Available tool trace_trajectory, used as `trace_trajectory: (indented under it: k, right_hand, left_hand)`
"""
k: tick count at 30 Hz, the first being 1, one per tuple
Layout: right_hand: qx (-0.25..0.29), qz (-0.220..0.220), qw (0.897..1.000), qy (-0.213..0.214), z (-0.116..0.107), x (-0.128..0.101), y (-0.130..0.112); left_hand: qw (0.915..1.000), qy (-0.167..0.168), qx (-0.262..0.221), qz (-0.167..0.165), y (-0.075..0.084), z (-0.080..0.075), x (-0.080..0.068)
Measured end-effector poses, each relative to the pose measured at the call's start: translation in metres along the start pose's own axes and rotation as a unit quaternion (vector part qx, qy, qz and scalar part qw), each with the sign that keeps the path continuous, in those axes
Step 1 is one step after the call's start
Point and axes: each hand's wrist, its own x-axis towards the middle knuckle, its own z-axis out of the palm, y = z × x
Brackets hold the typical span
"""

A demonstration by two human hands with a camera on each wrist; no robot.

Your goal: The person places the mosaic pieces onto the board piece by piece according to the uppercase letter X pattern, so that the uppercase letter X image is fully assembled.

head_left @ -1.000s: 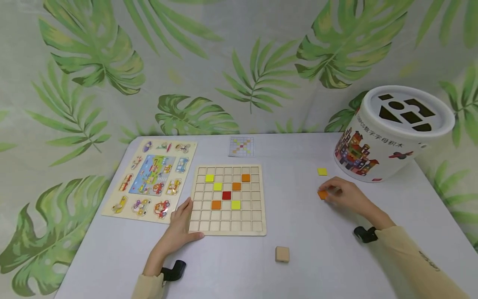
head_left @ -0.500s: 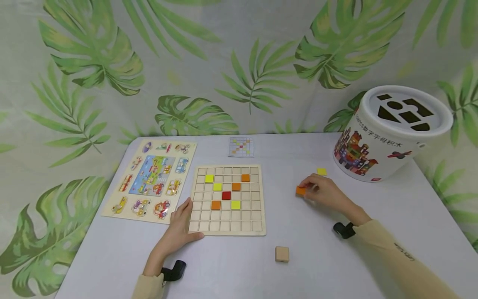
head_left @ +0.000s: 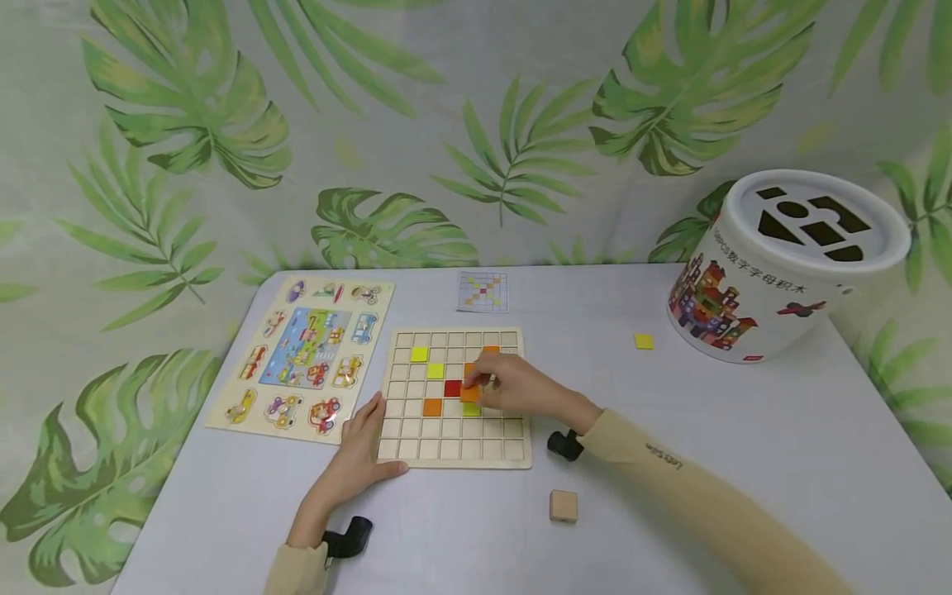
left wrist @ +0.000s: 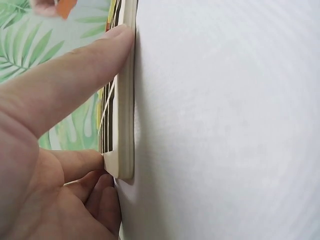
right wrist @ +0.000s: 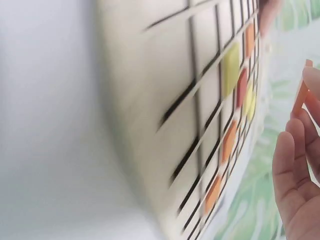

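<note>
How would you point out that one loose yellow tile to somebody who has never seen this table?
Start at the big white bucket with shape holes in its lid, at the table's far right. Just left of its base a small flat yellow tile lies alone on the bare grey table. The other yellow tiles sit in the wooden grid board; the plain wooden cube lies nearer the front edge.

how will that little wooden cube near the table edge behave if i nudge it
The wooden cube has flat faces, so it should slide rather than roll. It looks small and probably light. The table looks smooth, so it may skid easily.
</note>
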Motion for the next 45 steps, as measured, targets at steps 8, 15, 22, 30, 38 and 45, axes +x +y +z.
trace_trajectory:
  k: [8, 15, 22, 30, 38, 45]
  right_hand:
    - [-0.032, -0.043, 0.995, -0.082, 0.038, 0.045, -0.023]
    - [-0.068, -0.041, 0.989, -0.126, 0.058, 0.059, -0.029]
    - [-0.112, -0.042, 0.985, -0.126, 0.067, 0.063, -0.034]
    - [-0.083, -0.044, 0.987, -0.132, 0.056, 0.058, -0.030]
    - [0.005, 0.021, 1.000, -0.021, -0.002, 0.008, 0.015]
    - [0.015, 0.102, 0.989, 0.107, -0.064, -0.074, 0.078]
  left_hand:
    - [1.0000, 0.000, -0.003, -0.006, 0.002, -0.001, 0.000]
    - [1.0000, -0.005, 0.006, 0.000, 0.002, -0.002, 0.000]
    - [0.9999, -0.006, 0.010, 0.009, 0.002, -0.003, 0.000]
    - [1.0000, -0.003, 0.002, 0.003, 0.002, -0.001, 0.000]
    - [0.9999, -0.002, -0.006, -0.014, 0.005, 0.001, 0.001]
    - [1.0000, 0.002, 0.001, -0.007, 0.006, -0.001, -0.001]
